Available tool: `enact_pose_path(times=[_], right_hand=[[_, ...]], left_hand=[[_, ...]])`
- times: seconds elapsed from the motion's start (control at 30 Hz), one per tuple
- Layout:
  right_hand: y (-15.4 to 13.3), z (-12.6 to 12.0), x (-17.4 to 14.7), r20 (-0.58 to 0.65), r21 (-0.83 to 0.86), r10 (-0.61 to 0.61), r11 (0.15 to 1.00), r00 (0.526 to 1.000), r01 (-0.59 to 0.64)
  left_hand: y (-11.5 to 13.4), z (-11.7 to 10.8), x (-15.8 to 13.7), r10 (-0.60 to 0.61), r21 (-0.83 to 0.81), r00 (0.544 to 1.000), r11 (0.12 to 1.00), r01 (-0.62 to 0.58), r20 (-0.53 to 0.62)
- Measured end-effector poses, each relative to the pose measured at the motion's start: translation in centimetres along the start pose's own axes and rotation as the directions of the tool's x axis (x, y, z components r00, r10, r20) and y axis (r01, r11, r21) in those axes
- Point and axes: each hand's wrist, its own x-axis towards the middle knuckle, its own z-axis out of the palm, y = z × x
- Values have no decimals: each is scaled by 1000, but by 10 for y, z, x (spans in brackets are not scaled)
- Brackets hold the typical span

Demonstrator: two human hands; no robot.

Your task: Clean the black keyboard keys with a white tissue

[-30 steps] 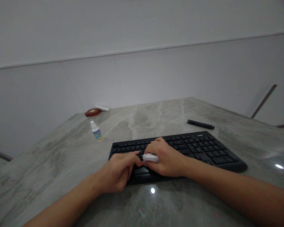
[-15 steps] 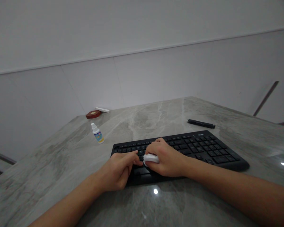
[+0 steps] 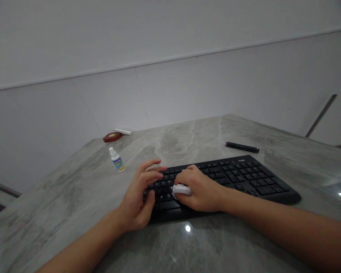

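A black keyboard lies in front of me on the grey marbled table. My right hand is closed around a small white pad, perhaps folded cloth or tissue, and rests over the middle keys. Its lower side is hidden by my fingers, so contact with the keys cannot be made out. At the keyboard's left end, my left hand has its fingers spread and holds nothing. The fingertips hover over or touch the left keys; I cannot tell which.
Beyond my left hand stands a small white spray bottle with a colourful label. A reddish-brown case and a white strip lie near the wall. Behind the keyboard, to the right, is a black pen-like object.
My left hand has opened and shifted up and left, away from the white pad; before, its fingers were bent close to it. My right hand stays in nearly the same place.
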Motion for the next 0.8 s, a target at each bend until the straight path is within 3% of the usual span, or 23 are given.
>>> enact_pose_path(times=[0.13, 0.27, 0.5, 0.67, 0.8], right_hand=[[0, 0, 1, 26, -10, 3, 1000, 1000, -2], [0, 0, 1, 58, 6, 2, 1000, 998, -3], [1, 1, 0, 46, 5, -16, 1000, 999, 16], [1, 1, 0, 30, -19, -10, 1000, 999, 11], [1, 2, 0, 8, -5, 13, 1000, 1000, -13]], left_hand=[[13, 6, 1, 23, -73, 982, 997, -9, 189], [17, 7, 5, 78, 29, 935, 995, -94, 347], [19, 5, 10, 57, 27, 934, 997, -71, 353], [18, 6, 6, -10, 31, 971, 1000, 3, 239], [7, 5, 6, -78, 173, 996, 981, 86, -49]])
